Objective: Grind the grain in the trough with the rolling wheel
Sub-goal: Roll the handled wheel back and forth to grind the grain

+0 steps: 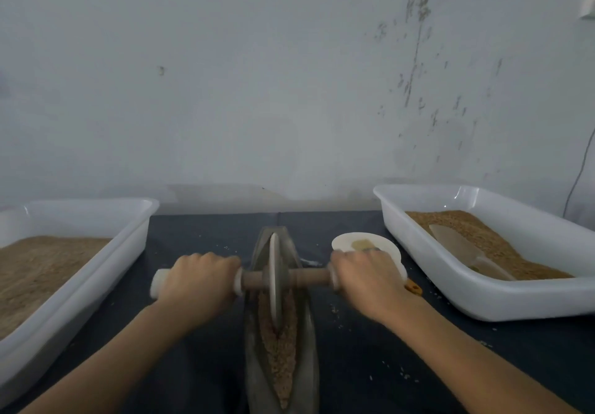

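Two hands are sharing the axle: the left hand (199,280) and right hand (365,276) are each wrapping closed around a handle end, with the rolling wheel (275,276) standing in the trough (310,333) toward its far end. Grain (283,355) is lying banked toward the tabletop's near edge, so even downward pressure and level handles seem key.

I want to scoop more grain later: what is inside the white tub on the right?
The right tub holds brown grain with a pale scoop lying on it. The tub's floor under the grain is hidden.
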The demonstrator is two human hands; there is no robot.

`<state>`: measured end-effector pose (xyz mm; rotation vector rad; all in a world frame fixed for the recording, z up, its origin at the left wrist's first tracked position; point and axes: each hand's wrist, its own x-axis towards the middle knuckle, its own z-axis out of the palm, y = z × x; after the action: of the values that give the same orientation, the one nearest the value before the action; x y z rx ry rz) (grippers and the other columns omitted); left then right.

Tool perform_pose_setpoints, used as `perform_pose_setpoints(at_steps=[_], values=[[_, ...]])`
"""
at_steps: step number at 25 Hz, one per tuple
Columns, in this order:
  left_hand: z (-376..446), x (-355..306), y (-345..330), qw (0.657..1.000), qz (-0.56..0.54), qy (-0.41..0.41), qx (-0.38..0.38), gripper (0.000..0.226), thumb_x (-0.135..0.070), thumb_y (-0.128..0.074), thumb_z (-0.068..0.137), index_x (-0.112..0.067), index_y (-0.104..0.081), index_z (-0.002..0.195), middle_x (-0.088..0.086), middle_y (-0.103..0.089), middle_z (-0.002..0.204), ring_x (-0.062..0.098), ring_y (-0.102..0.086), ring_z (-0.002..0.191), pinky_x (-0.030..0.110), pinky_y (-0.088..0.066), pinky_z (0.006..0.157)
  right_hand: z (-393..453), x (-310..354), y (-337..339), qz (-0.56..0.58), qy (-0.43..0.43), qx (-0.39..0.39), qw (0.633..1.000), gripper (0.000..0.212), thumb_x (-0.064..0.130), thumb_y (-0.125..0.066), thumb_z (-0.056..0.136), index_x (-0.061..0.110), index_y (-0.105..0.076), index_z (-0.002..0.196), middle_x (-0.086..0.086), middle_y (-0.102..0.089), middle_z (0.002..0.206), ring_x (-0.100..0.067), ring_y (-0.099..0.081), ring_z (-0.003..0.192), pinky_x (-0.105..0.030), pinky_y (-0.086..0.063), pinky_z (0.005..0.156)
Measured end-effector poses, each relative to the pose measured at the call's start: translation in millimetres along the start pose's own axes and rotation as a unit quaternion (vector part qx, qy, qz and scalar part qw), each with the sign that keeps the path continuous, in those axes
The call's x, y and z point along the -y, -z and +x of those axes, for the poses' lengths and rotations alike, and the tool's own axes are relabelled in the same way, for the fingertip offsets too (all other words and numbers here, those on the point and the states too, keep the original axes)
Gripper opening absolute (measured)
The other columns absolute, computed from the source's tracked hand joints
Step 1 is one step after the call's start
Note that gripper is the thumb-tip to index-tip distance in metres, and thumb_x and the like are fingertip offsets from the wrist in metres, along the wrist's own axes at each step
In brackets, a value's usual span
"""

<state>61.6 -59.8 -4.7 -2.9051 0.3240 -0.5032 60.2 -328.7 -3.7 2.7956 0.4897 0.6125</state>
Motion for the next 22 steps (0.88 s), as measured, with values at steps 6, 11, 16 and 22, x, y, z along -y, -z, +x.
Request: perform_pose_setpoints(at_steps=[6, 11, 16, 22], values=[[34, 0, -4, 0.999, -0.003, 0.037, -0.012, 0.016, -0.037, -0.053, 0.087, -0.029, -0.040, 0.084, -0.006, -0.061, 0.087, 0.018, -0.056, 0.075, 0.032, -0.037, 0.064, 37, 1, 1, 0.026, -0.036, -0.002, 0.999, 0.022, 0.017, -0.062, 0.084, 0.016, -0.050, 0.103, -0.002, -0.064, 0.089, -0.023, -0.061, 0.077, -0.032, -0.036, 0.059], [-46, 0, 7, 0.999, -0.015, -0.012, 0.040, 0.024, -0.048, -0.051, 0.081, -0.039, -0.029, 0.077, -0.013, -0.042, 0.072, 0.008, -0.047, 0.069, 0.028, -0.029, 0.062, -50, 4, 20, 0.030, 0.064, -0.031, 0.997, 0.043, 0.021, -0.082, 0.045, 0.021, -0.051, 0.073, 0.005, -0.055, 0.058, -0.014, -0.050, 0.044, -0.021, -0.015, 0.037], [-29, -3, 13, 0.998, 0.010, -0.022, 0.060, 0.024, -0.045, -0.053, 0.083, -0.040, -0.030, 0.081, -0.014, -0.051, 0.081, 0.007, -0.051, 0.074, 0.028, -0.032, 0.065, -23, -1, 7, 0.058, 0.006, 0.062, 0.996, 0.029, 0.024, -0.065, 0.080, 0.027, -0.037, 0.084, 0.009, -0.041, 0.068, -0.015, -0.045, 0.062, -0.028, -0.027, 0.050], [58, -3, 4, 0.998, 0.060, 0.024, -0.014, 0.012, -0.031, -0.055, 0.087, -0.027, -0.044, 0.091, -0.003, -0.064, 0.096, 0.022, -0.063, 0.087, 0.033, -0.041, 0.068, 53, -7, -28, 0.046, -0.068, 0.017, 0.996, 0.019, 0.018, -0.059, 0.085, 0.015, -0.049, 0.101, -0.005, -0.064, 0.089, -0.028, -0.061, 0.078, -0.034, -0.031, 0.057]])
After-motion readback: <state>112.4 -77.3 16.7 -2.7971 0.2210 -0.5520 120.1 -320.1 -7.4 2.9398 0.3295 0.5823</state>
